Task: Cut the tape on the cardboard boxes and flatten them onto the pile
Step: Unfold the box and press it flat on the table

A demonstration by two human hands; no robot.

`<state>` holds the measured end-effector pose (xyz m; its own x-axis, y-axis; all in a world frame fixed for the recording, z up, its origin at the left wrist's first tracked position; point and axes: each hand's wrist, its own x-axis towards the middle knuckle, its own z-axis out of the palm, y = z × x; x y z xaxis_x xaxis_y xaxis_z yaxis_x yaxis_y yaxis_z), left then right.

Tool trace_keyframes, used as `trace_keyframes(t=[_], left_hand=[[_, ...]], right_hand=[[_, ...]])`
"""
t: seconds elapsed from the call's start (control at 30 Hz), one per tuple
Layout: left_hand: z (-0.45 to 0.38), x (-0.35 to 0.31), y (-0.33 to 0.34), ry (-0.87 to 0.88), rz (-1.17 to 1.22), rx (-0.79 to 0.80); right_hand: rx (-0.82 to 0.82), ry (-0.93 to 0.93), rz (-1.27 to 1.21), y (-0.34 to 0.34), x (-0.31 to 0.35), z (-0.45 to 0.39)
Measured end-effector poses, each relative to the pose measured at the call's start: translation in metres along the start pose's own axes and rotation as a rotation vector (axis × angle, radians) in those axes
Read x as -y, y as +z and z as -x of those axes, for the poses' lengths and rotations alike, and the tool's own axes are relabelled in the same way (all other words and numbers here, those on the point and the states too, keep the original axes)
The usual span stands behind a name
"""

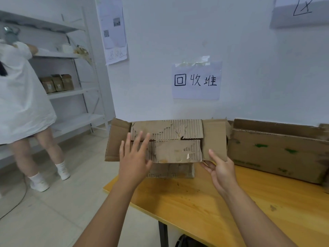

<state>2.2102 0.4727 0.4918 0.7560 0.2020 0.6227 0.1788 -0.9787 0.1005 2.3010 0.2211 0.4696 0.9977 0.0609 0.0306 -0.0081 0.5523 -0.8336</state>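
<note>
Cardboard box point(167, 139), torn and flattened, lies on more cardboard at the wooden table point(204, 202)'s far edge, under a wall sign. Left hand point(134, 155) hovers spread-fingered over it; right hand point(221, 168) pinches its near right flap.

"回收堆" on wall sign point(196, 80)
</note>
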Motion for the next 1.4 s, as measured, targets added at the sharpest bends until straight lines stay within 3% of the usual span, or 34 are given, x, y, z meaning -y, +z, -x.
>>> trace_keyframes(t=[0.1, 0.3, 0.4, 0.47, 0.5, 0.53, 0.63, 0.7, 1.0, 1.13, 1.23, 1.33, 1.4], left_hand=[[-0.005, -0.003, -0.004, 0.057, -0.013, 0.06], [0.006, -0.022, -0.019, 0.106, -0.087, -0.037], [0.012, -0.028, -0.028, 0.145, -0.137, 0.269], [0.011, -0.034, -0.039, 0.071, 0.037, 0.538], [0.01, -0.036, -0.043, 0.03, 0.122, 0.583], [0.006, -0.036, -0.044, 0.013, 0.145, 0.55], [-0.011, -0.034, -0.047, -0.032, 0.029, 0.259], [-0.018, -0.033, -0.045, -0.053, -0.024, 0.177], [-0.036, -0.013, -0.037, -0.092, -0.195, 0.111], [-0.021, -0.018, -0.031, 0.0, -0.115, -0.004], [-0.02, -0.034, -0.042, 0.073, 0.11, 0.028], [-0.014, -0.056, -0.06, 0.115, 0.377, 0.192], [-0.002, -0.069, -0.064, 0.163, 0.411, 0.33]], right_hand=[[0.003, -0.002, -0.006, -0.001, 0.0, 0.001], [-0.062, 0.036, -0.042, 0.002, -0.005, 0.001], [-0.128, 0.038, -0.049, 0.005, -0.006, -0.003], [-0.148, 0.026, -0.068, 0.008, -0.005, -0.005], [-0.146, 0.021, -0.067, 0.009, -0.005, -0.005], [-0.14, 0.015, -0.059, 0.01, -0.004, -0.006], [-0.119, 0.009, -0.049, 0.013, -0.001, -0.004], [-0.082, -0.005, -0.035, 0.014, 0.001, -0.001], [0.098, -0.03, -0.026, 0.008, 0.012, 0.012], [0.12, 0.049, -0.225, 0.01, 0.009, 0.015], [0.201, 0.099, -0.406, 0.029, 0.013, 0.021], [0.226, 0.105, -0.51, 0.05, 0.02, 0.023], [0.224, 0.107, -0.487, 0.053, 0.024, 0.022]])
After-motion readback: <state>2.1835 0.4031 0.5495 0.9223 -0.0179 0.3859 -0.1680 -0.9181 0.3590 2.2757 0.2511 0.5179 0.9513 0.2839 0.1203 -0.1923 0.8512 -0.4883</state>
